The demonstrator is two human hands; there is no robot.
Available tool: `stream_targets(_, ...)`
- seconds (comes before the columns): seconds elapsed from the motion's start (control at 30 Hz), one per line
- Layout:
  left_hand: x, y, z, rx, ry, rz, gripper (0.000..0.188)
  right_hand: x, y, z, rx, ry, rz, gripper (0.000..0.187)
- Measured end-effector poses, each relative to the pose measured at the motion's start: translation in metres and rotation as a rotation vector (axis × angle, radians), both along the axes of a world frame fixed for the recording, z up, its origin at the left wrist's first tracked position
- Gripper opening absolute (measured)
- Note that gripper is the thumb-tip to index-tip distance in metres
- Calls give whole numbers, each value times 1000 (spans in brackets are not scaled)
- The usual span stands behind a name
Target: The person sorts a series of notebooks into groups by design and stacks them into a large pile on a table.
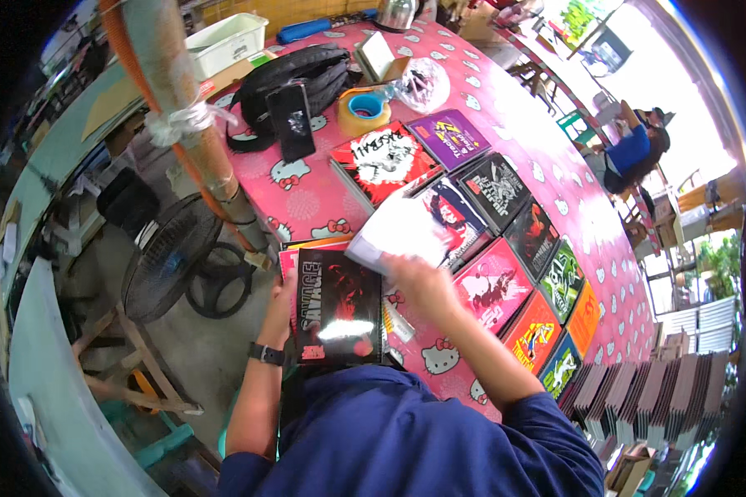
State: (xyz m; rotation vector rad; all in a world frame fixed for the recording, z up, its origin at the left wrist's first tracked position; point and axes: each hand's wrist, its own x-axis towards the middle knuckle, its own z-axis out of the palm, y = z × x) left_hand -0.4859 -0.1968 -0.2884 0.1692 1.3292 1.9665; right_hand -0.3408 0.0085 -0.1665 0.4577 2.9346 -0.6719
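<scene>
My left hand (283,305), a dark watch on its wrist, is closed on the left edge of a small stack of notebooks. A black notebook with a red figure (340,306) tops that stack, and pink and yellow covers peek out beneath. My right hand (423,284) grips the near edge of a white-covered notebook (398,232), tilted and washed out by glare. It partly covers a pile with a dark blue, red and white cover (454,217). Close to my right forearm lies a pink notebook (493,284). A white and yellow item (398,323) is half hidden beside the stack.
Several notebook piles stand in rows, among them a red one (385,159) and a purple one (449,139). A phone (290,123), black bag (307,70) and tape roll (365,106) lie farther back. Left are a post (186,108) and fan (172,261). Another person (630,153) sits far right.
</scene>
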Motion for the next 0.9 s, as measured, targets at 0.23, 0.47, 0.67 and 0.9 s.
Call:
stream_targets(0.23, -20, -2, 18, -113, -81, -193, 40, -19, 70, -2, -280, 221, -183, 33)
stream_targets(0.47, -12, 9, 16, -118, 26, -81, 35, -7, 246, -70, 529, 108, -482, 55)
stream_targets(0.67, -6, 11, 17, -124, 77, -43, 40, -1, 251, -44, 704, 49, -489, 12)
stream_targets(0.9, -11, 2, -1, -164, -21, 19, 41, -2, 98, 91, -368, 270, 36, 32)
